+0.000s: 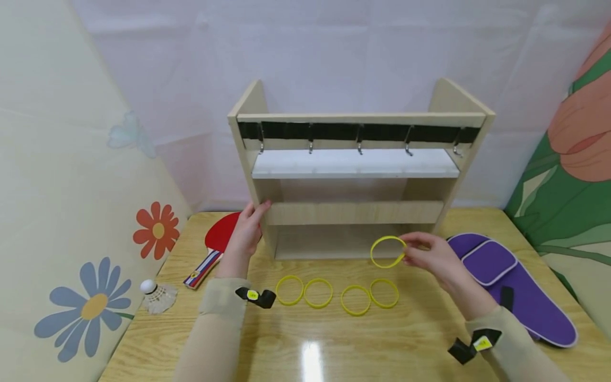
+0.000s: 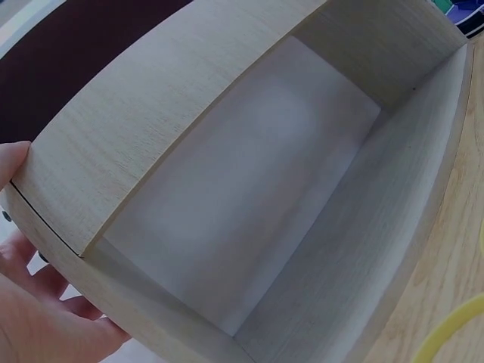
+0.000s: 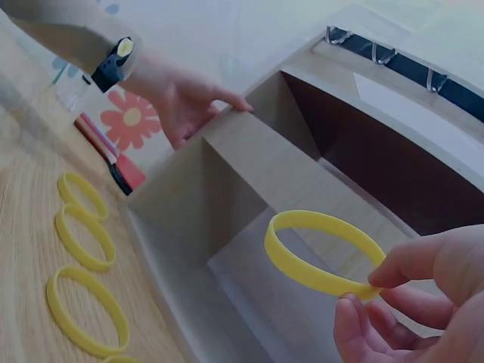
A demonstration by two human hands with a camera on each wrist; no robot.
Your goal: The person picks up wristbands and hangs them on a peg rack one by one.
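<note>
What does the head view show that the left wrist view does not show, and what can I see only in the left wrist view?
Only the head view shows the badminton shuttlecock, the red table-tennis bat, the metal hooks and the right grip.

Only the left wrist view shows small dark round fittings at the outer side of the wooden rack.

Both show the left grip holding that rack's side, the tabletop and yellow rings, which the left wrist view cuts off.

From here the rings (image 3: 302, 272) look plain yellow, the rack (image 1: 353, 213) pale wood-grained with a black strip (image 1: 334, 131). I see a red paddle (image 1: 221, 232) and a purple case (image 1: 530, 302) edged in white.
</note>
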